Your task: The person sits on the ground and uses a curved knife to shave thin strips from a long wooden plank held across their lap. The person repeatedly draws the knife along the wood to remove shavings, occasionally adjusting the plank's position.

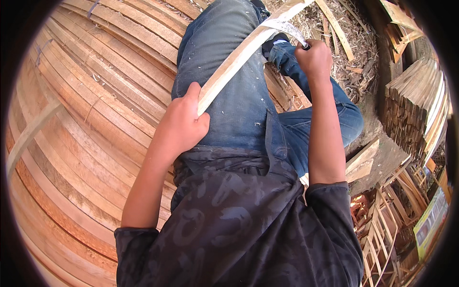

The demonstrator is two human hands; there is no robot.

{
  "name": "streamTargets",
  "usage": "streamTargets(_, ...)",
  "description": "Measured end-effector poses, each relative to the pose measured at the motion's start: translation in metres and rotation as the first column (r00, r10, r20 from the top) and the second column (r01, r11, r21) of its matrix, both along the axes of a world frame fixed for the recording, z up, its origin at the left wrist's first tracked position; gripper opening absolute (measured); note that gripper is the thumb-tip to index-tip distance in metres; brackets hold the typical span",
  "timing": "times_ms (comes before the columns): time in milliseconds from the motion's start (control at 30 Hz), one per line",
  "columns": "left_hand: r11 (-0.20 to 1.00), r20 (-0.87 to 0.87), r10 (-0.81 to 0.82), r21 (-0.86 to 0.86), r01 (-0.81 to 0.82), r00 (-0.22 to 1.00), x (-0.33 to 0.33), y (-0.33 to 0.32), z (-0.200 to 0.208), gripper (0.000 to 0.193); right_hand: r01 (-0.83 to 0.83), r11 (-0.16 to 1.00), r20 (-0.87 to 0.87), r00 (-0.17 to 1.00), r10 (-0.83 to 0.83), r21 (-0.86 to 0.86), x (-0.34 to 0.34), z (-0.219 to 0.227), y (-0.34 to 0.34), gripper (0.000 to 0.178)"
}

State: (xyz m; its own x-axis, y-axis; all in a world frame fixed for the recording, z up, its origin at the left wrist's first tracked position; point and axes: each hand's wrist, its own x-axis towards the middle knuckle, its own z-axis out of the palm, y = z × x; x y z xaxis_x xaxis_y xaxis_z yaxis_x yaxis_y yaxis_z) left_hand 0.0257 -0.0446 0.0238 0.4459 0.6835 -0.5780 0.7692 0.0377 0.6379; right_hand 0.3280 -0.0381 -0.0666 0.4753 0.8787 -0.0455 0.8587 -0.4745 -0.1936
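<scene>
My left hand [179, 122] is closed round the near end of a pale wooden strip [239, 60], which slants across my jeans up to the far right. In my right hand [314, 58] is the dark handle of a curved blade that looks like a sickle [291, 29]. Its bright blade lies across the strip near the far end and meets the wood there. Most of the handle is hidden in my fist.
Long bundled wooden slats [91, 143] lie under and to the left of me. Wood shavings [354, 62] cover the ground ahead. A stack of cut strips [416, 105] stands at the right, with a lattice of thin sticks [380, 244] below it.
</scene>
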Motion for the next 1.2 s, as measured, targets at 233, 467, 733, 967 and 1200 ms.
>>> streamTargets(233,0.998,0.046,0.055,-0.029,-0.053,0.997,-0.004,-0.003,-0.007,0.02,-0.158,0.987,-0.193,0.97,0.151,-0.026,-0.037,0.023,-0.022,0.025)
streamTargets(467,0.995,0.093,0.053,-0.086,-0.045,0.994,-0.003,0.004,-0.003,0.019,0.025,1.0,-0.057,0.998,-0.025,0.0,-0.007,0.009,0.0,0.025)
streamTargets(733,0.992,0.176,0.083,-0.114,-0.063,0.981,-0.013,0.005,-0.016,0.017,-0.237,0.971,-0.125,0.964,0.233,-0.019,-0.047,0.028,-0.017,0.023)
streamTargets(967,0.998,0.021,0.056,-0.015,-0.055,0.998,0.003,0.004,-0.004,0.018,-0.199,0.978,-0.135,0.969,0.206,0.065,-0.04,0.023,-0.01,0.023)
streamTargets(1200,0.999,-0.061,0.033,0.017,-0.032,0.998,0.013,0.0,-0.002,0.017,-0.036,0.997,-0.031,0.999,0.034,-0.074,-0.005,0.019,0.006,0.023)
